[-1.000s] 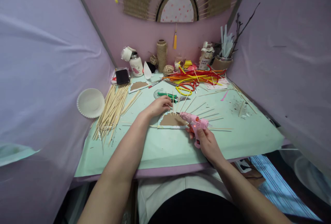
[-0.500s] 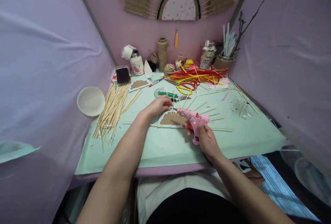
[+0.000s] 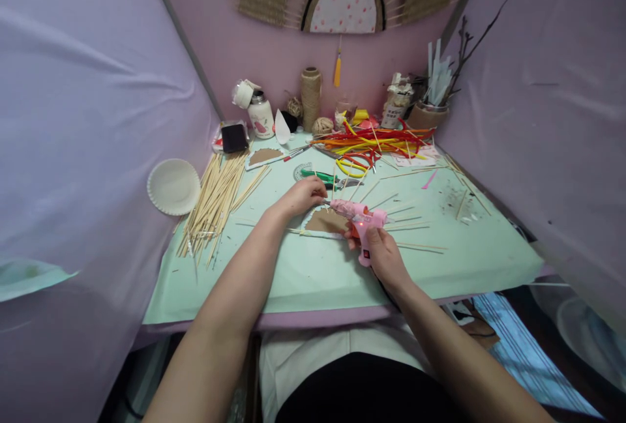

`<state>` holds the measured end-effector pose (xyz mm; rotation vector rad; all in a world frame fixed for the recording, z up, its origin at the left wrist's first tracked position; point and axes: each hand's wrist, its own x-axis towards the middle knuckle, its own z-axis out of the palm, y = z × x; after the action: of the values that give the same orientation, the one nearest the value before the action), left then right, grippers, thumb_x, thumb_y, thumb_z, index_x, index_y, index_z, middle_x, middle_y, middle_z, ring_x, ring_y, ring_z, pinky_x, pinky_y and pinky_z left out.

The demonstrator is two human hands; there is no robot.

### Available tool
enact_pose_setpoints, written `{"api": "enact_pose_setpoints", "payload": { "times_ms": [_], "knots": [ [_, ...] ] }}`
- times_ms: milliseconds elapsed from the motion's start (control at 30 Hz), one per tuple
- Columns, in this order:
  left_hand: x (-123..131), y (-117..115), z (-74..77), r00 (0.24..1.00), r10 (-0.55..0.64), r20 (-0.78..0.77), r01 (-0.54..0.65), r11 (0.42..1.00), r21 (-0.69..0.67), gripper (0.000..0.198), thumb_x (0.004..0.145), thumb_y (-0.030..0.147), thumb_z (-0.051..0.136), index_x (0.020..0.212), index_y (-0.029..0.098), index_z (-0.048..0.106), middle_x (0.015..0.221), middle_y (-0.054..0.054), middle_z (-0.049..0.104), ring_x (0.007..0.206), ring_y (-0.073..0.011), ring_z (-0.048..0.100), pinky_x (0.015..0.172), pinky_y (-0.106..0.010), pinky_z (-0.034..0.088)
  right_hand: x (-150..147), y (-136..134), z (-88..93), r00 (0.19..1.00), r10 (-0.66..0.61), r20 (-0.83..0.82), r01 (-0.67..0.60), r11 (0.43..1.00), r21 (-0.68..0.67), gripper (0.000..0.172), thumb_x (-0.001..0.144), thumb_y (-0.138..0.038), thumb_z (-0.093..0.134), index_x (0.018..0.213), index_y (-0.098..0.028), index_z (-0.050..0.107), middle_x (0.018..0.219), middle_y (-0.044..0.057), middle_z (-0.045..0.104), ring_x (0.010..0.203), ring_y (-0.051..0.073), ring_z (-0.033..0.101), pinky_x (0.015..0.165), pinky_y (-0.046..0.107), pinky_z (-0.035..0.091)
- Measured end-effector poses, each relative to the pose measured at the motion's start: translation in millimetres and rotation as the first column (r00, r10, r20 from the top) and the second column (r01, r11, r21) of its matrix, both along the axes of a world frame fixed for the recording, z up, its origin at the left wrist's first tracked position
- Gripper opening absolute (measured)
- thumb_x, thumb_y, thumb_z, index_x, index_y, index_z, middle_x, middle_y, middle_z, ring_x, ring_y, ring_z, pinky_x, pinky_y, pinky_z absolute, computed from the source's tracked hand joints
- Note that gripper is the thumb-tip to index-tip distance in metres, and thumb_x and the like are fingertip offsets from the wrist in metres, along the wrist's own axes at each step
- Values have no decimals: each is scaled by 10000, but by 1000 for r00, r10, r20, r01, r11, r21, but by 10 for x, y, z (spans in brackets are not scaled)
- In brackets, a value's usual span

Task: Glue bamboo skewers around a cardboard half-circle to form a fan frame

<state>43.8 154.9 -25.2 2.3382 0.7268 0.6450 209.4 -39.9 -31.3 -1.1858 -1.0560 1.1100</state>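
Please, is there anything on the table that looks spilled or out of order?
Yes. Dark crumbs lie scattered on the right side of the green tablecloth, like a small spill. Also, the white bottle has its lid open.

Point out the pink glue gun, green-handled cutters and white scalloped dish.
Pink glue gun (image 3: pixel 362 219): head view, on its body.
Green-handled cutters (image 3: pixel 323 177): head view, on a green handle.
White scalloped dish (image 3: pixel 173 187): head view, on the middle of its face.
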Motion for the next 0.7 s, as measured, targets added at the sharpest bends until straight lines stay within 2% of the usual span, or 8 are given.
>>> {"api": "enact_pose_setpoints", "payload": {
  "times_ms": [233, 533, 700],
  "knots": [
    [24, -25, 30, 1000, -2, -5, 2, 1000, -8, 81, 748, 91, 686, 754, 164, 718, 902, -51, 645, 904, -183, 612, 870, -345, 501, 6, -4, -5, 999, 3, 52, -1, 999, -39, 671, 858, -775, 439, 975, -161, 683, 771, 69, 684, 589, 157, 558, 476, 266, 412],
    [42, -61, 43, 1000, 12, -17, -12, 1000, -1, 63, 761, 117, 693, 751, 166, 731, 935, -59, 665, 929, -187, 625, 889, -338, 501, 15, 17, -47, 1000, -14, -28, 13, 999, -38, 632, 854, -751, 490, 948, -159, 693, 774, 67, 690, 597, 149, 571, 484, 254, 431],
    [50, -52, 35, 1000, 10, -13, -10, 1000, -5, 77, 759, 108, 682, 749, 167, 730, 938, -59, 670, 923, -187, 633, 889, -338, 504, 19, 18, -63, 1000, -10, 5, 10, 999, -39, 649, 864, -757, 457, 945, -159, 695, 769, 65, 694, 603, 151, 584, 495, 255, 444]
  ]
}}
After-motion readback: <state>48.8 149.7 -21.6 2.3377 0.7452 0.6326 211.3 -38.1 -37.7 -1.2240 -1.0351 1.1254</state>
